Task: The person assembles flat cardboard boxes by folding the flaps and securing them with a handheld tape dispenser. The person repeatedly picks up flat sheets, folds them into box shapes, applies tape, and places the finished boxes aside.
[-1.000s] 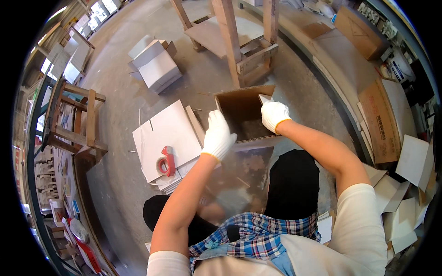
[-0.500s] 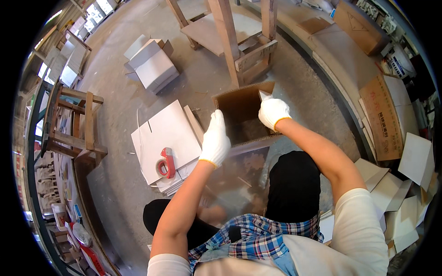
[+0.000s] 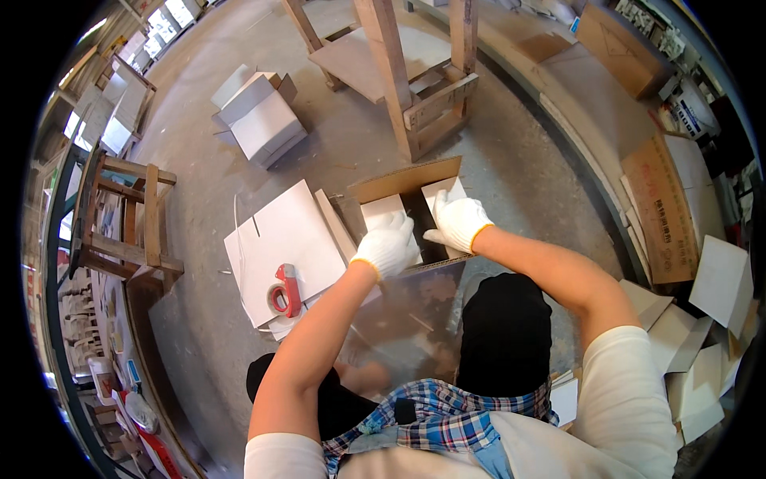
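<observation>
Between my knees and the wooden stand is a cardboard box [image 3: 408, 177], brown inside, with its top partly open. My left hand [image 3: 388, 244], in a white knitted glove, lies on the box's left white flap [image 3: 381, 209], which is folded inward. On the right white flap [image 3: 441, 190], also turned in, rests my gloved right hand [image 3: 458, 224], its thumb and fingers apart. A dark gap shows between the two flaps. The far brown flap stands up; my hands partly hide the near edge.
Left of the box, flat white cardboard sheets [image 3: 279, 231] lie stacked, with a red tape dispenser [image 3: 290, 291] on them. Beyond are an open white box [image 3: 267, 124] and a wooden stand [image 3: 391, 72]. Several white cartons [image 3: 678, 335] pile up at right; a wooden stool [image 3: 148, 211] stands left.
Both side flaps have come down inward over the opening. My left hand has moved from the box's left edge onto its flap; my right hand has moved down and slightly left.
</observation>
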Motion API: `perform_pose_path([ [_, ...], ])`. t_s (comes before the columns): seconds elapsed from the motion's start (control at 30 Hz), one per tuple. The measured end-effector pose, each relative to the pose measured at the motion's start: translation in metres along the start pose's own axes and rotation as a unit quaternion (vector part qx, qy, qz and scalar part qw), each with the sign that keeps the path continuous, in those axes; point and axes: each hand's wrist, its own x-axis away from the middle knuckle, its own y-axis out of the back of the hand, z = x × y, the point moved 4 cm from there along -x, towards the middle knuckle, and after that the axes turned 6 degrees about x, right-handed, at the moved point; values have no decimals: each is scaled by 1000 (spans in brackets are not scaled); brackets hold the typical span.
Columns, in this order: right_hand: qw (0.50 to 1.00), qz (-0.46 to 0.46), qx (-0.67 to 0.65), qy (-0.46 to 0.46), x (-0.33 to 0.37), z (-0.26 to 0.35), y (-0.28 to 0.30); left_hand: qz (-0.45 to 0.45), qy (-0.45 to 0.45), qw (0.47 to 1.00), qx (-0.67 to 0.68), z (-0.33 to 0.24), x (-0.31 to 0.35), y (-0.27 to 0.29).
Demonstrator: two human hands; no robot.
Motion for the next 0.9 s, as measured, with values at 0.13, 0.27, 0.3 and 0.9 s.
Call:
perform_pose_path([
  [0.13,999,39,-6,21,-12,-11,-7,52,48,990,123,16,-1,-3],
  [0.27,997,45,-58,-31,-17,-16,-15,96,47,972,211,11,-5,8],
  [0.3,994,32,-86,-57,-18,-21,-20,132,135,921,340,13,2,12],
  [0.9,889,104,-442,63,37,-66,-27,85,206,887,404,-6,21,31],
])
